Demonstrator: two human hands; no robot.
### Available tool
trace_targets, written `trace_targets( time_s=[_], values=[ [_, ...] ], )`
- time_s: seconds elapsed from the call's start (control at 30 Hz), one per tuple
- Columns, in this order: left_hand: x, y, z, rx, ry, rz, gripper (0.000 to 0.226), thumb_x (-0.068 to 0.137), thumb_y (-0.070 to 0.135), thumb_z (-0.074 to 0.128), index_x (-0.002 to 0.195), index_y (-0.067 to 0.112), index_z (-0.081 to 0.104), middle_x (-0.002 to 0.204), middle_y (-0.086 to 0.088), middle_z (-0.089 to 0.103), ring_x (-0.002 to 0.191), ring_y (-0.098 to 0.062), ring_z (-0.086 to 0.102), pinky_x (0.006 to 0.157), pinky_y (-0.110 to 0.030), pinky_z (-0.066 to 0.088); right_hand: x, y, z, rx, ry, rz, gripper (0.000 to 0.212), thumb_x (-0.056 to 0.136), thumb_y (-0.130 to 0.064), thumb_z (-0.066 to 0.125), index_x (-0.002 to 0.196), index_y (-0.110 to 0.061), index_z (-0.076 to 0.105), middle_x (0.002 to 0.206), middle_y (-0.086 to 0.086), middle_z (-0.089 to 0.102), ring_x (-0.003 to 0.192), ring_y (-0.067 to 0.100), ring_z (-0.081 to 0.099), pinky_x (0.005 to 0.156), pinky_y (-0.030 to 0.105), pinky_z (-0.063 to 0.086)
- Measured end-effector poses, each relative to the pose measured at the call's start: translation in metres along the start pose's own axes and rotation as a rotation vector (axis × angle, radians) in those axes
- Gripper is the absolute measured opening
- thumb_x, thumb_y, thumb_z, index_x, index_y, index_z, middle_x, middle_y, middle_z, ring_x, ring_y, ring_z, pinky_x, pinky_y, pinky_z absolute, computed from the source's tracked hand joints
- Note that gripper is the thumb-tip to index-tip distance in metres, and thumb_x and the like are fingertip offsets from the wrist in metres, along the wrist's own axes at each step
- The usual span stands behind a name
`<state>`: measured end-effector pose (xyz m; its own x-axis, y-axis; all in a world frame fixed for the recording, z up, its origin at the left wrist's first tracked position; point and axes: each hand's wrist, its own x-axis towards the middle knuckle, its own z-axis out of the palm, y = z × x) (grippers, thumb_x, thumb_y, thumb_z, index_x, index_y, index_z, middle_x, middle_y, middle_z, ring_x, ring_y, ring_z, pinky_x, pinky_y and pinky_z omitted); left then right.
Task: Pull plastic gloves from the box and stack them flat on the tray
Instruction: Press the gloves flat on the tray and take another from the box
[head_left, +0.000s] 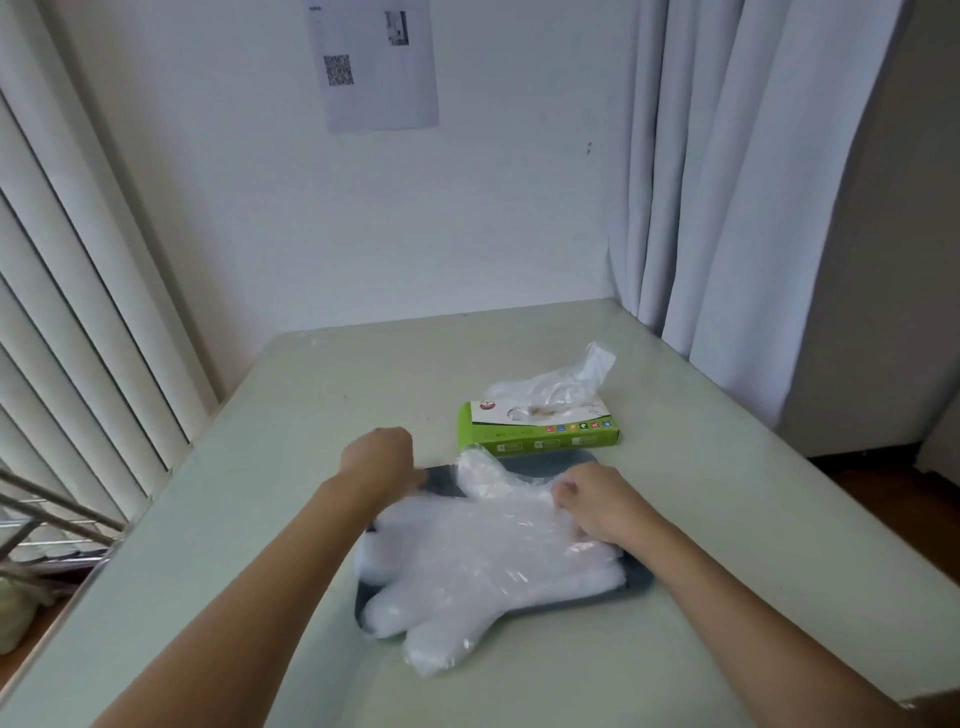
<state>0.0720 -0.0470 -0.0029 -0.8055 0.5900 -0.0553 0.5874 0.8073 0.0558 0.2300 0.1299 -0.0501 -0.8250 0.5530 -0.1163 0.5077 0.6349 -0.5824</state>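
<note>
On the worktop (727, 519) the tray (566, 462) holds a stack of gloves (467, 566) overhanging its near rim, box (540, 434) just behind; the right hand (602, 504) pinches the top glove (498, 519) with curled fingers, the left hand (376, 457) hides its fingers, so a tug could slide the slippery stack off

Clear plastic gloves (483, 561) stacked flat on dark tray (561, 460) at table's middle, fingers spilling over tray's near edge. Green glove box (540, 436) just behind tray, 1 glove (566, 376) crumpled on top.
</note>
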Motion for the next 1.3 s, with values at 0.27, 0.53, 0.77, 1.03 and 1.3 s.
trace_targets(
  time_s=[0.27, 0.53, 0.77, 1.03, 1.3],
  values=[
    [-0.048, 0.075, 0.032, -0.229, 0.072, 0.357, 0.038, 0.1, 0.031, 0.042, 0.133, 0.014, 0.05, 0.136, -0.007, 0.053, 0.12, -0.024, 0.053, 0.098, -0.032, 0.042, 0.002, 0.004, 0.009, -0.04, 0.078, -0.007, 0.025, 0.092, -0.019, 0.039, 0.087, -0.004, 0.059, 0.089, 0.012, 0.065, 0.084, 0.032, 0.063, 0.072, 0.034, 0.05],
    [-0.039, 0.059, 0.086, -0.064, -0.115, 0.422, 0.07, 0.097, 0.061, 0.023, 0.154, 0.029, 0.0, 0.161, 0.007, -0.01, 0.148, -0.02, -0.011, 0.115, -0.056, -0.006, -0.017, 0.001, 0.006, -0.07, 0.395, -0.288, 0.027, 0.091, -0.014, 0.058, 0.118, -0.012, 0.055, 0.12, 0.002, 0.056, 0.112, 0.021, 0.053, 0.087, 0.027, 0.038],
    [-0.043, 0.054, 0.083, -0.078, -0.128, 0.386, 0.088, 0.09, 0.07, 0.027, 0.154, 0.019, -0.006, 0.161, 0.006, -0.012, 0.148, -0.016, -0.014, 0.117, -0.053, -0.007, -0.034, 0.015, 0.016, -0.291, -0.172, -0.487, 0.051, 0.104, -0.033, 0.032, 0.152, -0.021, 0.02, 0.16, -0.003, 0.014, 0.146, 0.006, 0.01, 0.114, 0.018, 0.004],
    [-0.044, 0.017, 0.03, -0.009, -0.407, 0.296, 0.108, 0.075, 0.062, 0.068, 0.153, 0.028, 0.002, 0.162, 0.004, -0.001, 0.148, -0.018, 0.002, 0.118, -0.042, 0.009, -0.017, 0.022, -0.035, -0.39, -0.366, -0.288, 0.056, 0.089, -0.046, 0.059, 0.137, -0.02, 0.046, 0.142, -0.006, 0.046, 0.131, 0.019, 0.041, 0.108, 0.029, 0.031],
    [-0.002, -0.015, -0.044, 0.106, -0.501, 0.098, 0.075, 0.08, 0.062, 0.064, 0.142, 0.027, 0.042, 0.142, 0.005, 0.049, 0.126, -0.017, 0.048, 0.106, -0.03, 0.035, 0.058, 0.024, -0.074, 0.269, 0.312, -0.189, 0.027, 0.072, -0.029, 0.082, 0.088, -0.019, 0.063, 0.086, -0.009, 0.065, 0.078, 0.006, 0.059, 0.066, 0.009, 0.039]
  ],
)
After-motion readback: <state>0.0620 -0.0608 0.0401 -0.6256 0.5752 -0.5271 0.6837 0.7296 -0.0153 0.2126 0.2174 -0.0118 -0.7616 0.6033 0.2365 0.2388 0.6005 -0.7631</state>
